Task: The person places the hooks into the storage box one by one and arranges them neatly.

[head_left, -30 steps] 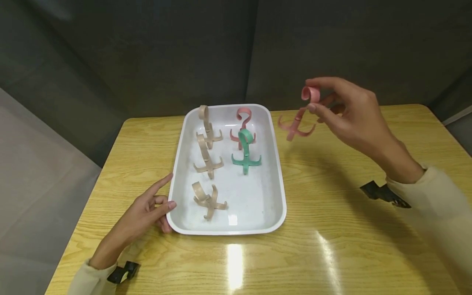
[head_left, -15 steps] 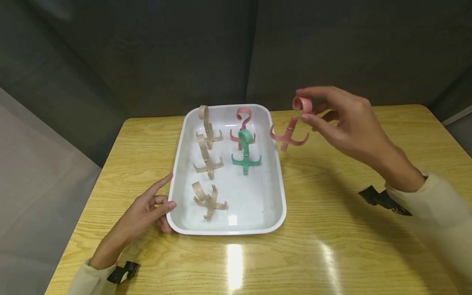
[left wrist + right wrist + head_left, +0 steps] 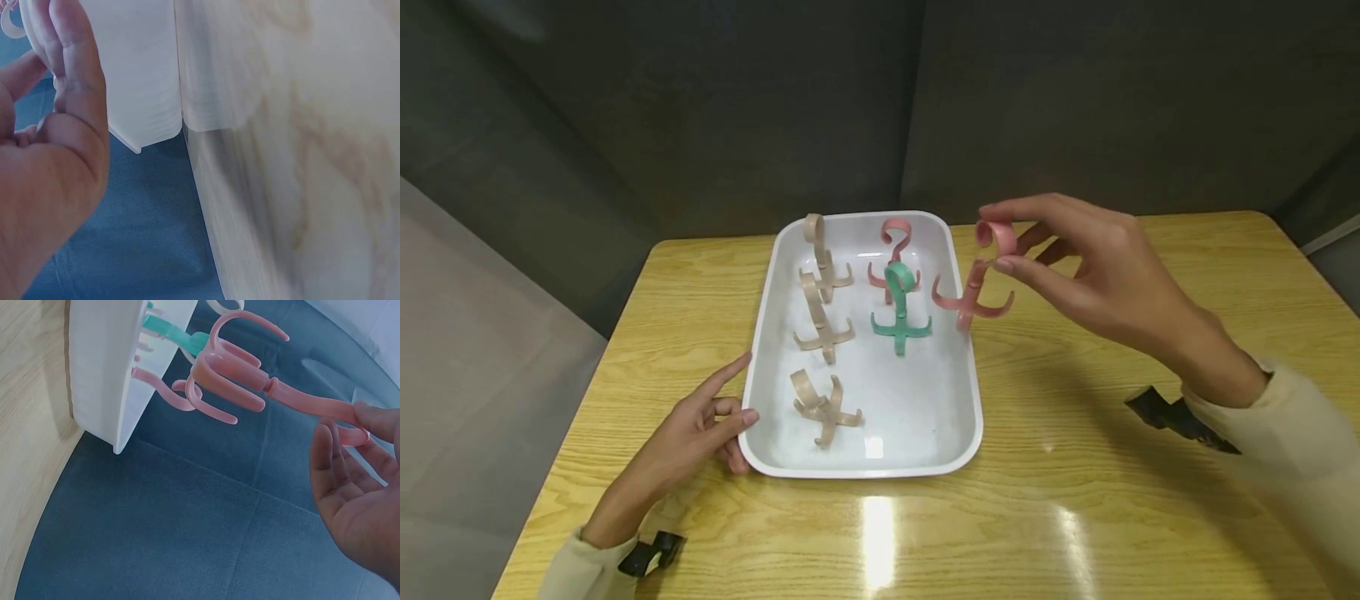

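Observation:
My right hand (image 3: pixel 1097 267) pinches the curled top of a pink multi-armed hook (image 3: pixel 973 292) between thumb and fingers. The hook hangs upright over the tray's right rim, arms at the bottom; in the right wrist view the hook (image 3: pixel 234 375) is seen beside the tray wall. My left hand (image 3: pixel 700 429) holds the left edge of the white tray (image 3: pixel 917 433), thumb on the rim and index finger extended along it. Inside stand three beige hooks (image 3: pixel 824 333) in a left column. A green hook (image 3: pixel 901 325) stands right of them, partly covering another pink hook (image 3: pixel 897 233).
The tray stands on a yellow wood-grain table (image 3: pixel 1060 500). Dark cloth (image 3: pixel 760 117) hangs behind the table's far edge, and a grey cloth (image 3: pixel 475 400) is at the left. Black straps (image 3: pixel 1180 417) are at both sleeve cuffs.
My right hand has moved left and toward me, carrying the pink hook from beside the tray to above its right rim. My left hand and the tray's hooks stay where they were.

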`<action>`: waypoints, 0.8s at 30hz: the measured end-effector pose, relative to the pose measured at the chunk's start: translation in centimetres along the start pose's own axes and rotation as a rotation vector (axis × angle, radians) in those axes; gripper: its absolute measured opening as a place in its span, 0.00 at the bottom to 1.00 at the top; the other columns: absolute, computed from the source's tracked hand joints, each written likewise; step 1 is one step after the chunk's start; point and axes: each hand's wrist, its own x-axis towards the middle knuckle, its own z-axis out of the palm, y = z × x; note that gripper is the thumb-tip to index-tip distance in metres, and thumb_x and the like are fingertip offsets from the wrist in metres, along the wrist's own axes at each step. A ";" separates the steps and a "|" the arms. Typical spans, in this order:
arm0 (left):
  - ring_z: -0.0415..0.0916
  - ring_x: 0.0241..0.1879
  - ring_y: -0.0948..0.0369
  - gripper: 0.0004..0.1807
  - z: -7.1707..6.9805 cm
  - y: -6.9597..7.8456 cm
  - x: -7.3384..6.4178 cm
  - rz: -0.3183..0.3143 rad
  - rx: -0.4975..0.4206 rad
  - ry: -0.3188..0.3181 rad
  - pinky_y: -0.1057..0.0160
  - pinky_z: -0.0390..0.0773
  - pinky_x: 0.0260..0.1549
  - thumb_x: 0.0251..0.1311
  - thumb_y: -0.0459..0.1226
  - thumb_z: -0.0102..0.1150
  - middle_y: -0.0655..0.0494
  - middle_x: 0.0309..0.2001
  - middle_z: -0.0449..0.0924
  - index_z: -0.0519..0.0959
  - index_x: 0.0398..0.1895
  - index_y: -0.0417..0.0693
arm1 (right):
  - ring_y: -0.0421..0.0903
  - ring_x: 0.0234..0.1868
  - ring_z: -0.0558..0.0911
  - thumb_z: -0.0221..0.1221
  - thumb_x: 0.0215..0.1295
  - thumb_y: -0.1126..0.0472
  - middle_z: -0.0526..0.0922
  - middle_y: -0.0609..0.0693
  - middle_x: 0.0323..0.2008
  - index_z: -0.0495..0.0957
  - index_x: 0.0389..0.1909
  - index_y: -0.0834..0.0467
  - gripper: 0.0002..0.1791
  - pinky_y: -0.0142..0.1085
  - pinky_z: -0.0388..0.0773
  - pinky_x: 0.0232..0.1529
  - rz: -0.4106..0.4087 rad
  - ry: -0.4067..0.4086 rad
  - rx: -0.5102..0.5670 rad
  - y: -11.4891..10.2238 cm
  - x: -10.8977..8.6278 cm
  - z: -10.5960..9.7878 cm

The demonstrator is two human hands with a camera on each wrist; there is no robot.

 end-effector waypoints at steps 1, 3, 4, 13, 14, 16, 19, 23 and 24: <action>0.84 0.21 0.53 0.41 0.0 0.0 0.0 0.000 0.002 0.001 0.50 0.88 0.24 0.78 0.30 0.53 0.43 0.29 0.77 0.44 0.85 0.44 | 0.34 0.44 0.83 0.72 0.58 0.76 0.87 0.49 0.53 0.82 0.62 0.62 0.29 0.20 0.80 0.43 -0.006 -0.003 0.001 -0.1 0.0 0.0; 0.84 0.21 0.53 0.41 0.0 0.0 0.0 0.000 0.003 0.001 0.50 0.88 0.24 0.78 0.30 0.53 0.43 0.29 0.77 0.44 0.85 0.45 | 0.35 0.45 0.83 0.72 0.58 0.76 0.87 0.48 0.54 0.82 0.62 0.62 0.28 0.20 0.80 0.43 -0.010 -0.009 0.003 -0.2 -0.1 0.2; 0.84 0.21 0.52 0.41 0.0 0.0 0.0 -0.001 0.003 0.002 0.50 0.88 0.24 0.78 0.30 0.53 0.43 0.29 0.77 0.44 0.85 0.45 | 0.35 0.45 0.83 0.72 0.58 0.76 0.87 0.48 0.54 0.82 0.62 0.62 0.29 0.21 0.81 0.43 -0.013 -0.012 0.005 -0.2 -0.1 0.2; 0.84 0.21 0.53 0.40 0.0 0.0 0.0 0.001 0.003 0.005 0.50 0.88 0.24 0.78 0.30 0.53 0.43 0.29 0.78 0.44 0.85 0.45 | 0.38 0.45 0.83 0.73 0.59 0.73 0.87 0.48 0.51 0.82 0.61 0.61 0.27 0.22 0.82 0.43 -0.066 -0.038 0.035 -0.7 0.0 0.9; 0.84 0.21 0.53 0.40 0.0 -0.1 0.0 0.002 0.003 0.005 0.50 0.88 0.24 0.78 0.30 0.53 0.43 0.29 0.78 0.44 0.85 0.44 | 0.39 0.45 0.83 0.73 0.59 0.73 0.87 0.48 0.51 0.82 0.61 0.61 0.28 0.22 0.82 0.43 -0.074 -0.041 0.043 -0.8 0.0 1.0; 0.84 0.21 0.53 0.40 0.0 -0.1 0.0 0.003 0.001 0.004 0.50 0.88 0.24 0.78 0.30 0.53 0.43 0.29 0.78 0.44 0.85 0.44 | 0.39 0.45 0.83 0.74 0.58 0.74 0.87 0.48 0.51 0.82 0.61 0.62 0.28 0.23 0.83 0.43 -0.091 -0.047 0.054 -0.9 0.0 1.2; 0.85 0.21 0.53 0.40 0.0 -0.1 0.0 0.007 0.000 0.003 0.50 0.88 0.24 0.78 0.30 0.52 0.43 0.29 0.78 0.44 0.85 0.44 | 0.39 0.44 0.84 0.74 0.56 0.75 0.87 0.48 0.53 0.82 0.61 0.62 0.30 0.23 0.83 0.42 -0.114 -0.056 0.071 -1.2 0.1 1.6; 0.85 0.21 0.53 0.40 0.0 -0.1 0.0 0.009 0.001 0.003 0.50 0.88 0.24 0.78 0.30 0.52 0.42 0.30 0.78 0.44 0.85 0.44 | 0.40 0.43 0.85 0.74 0.54 0.77 0.86 0.49 0.53 0.82 0.60 0.62 0.30 0.25 0.84 0.41 -0.141 -0.063 0.087 -1.4 0.0 2.2; 0.84 0.21 0.53 0.40 0.0 -0.1 0.0 0.009 0.002 0.004 0.50 0.88 0.24 0.78 0.30 0.52 0.42 0.30 0.78 0.44 0.85 0.44 | 0.40 0.43 0.85 0.74 0.55 0.76 0.86 0.49 0.53 0.82 0.60 0.62 0.30 0.25 0.84 0.41 -0.144 -0.067 0.090 -1.4 -0.1 2.3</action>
